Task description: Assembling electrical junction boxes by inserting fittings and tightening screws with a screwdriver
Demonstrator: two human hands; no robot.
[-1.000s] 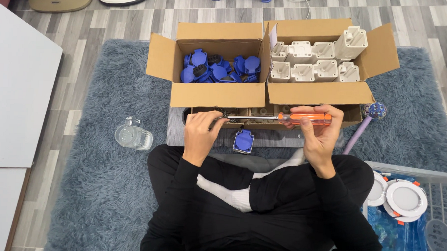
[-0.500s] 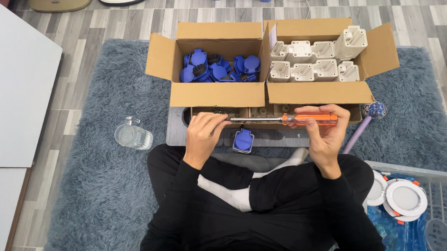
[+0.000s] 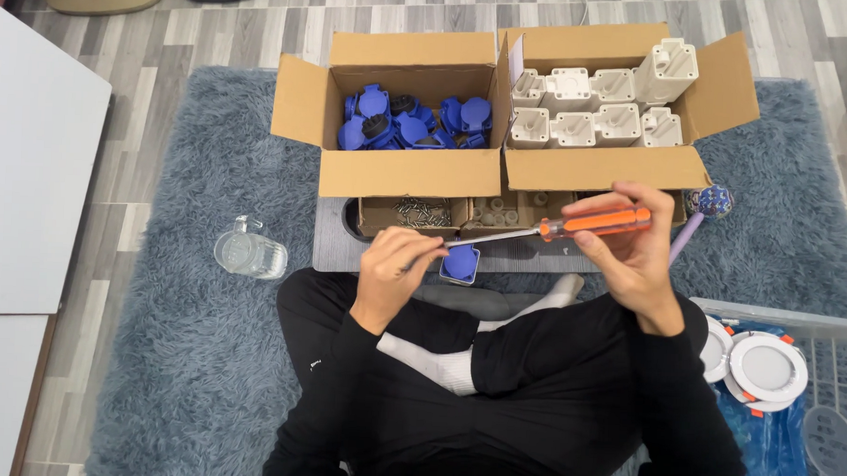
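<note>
My right hand [image 3: 630, 250] grips an orange-handled screwdriver [image 3: 588, 222] held level, its shaft pointing left. My left hand [image 3: 394, 270] pinches at the shaft's tip, fingers closed around something too small to make out. Just right of the left hand a blue socket part [image 3: 460, 263] sits on a grey tray [image 3: 334, 249] in front of my crossed legs. Behind the tray stand two open cardboard boxes: the left box [image 3: 407, 172] holds several blue parts, the right box [image 3: 595, 164] several white housings.
A small carton compartment of screws [image 3: 423, 211] lies on the tray. A clear glass jug [image 3: 249, 254] rests on the grey shaggy rug [image 3: 185, 352] at left. A white basket [image 3: 843, 328] with round white fittings stands at lower right. A white board [image 3: 23, 158] lies at left.
Both hands and the screwdriver have come down toward me, off the box edge. The left hand has closed on the screwdriver's tip.
</note>
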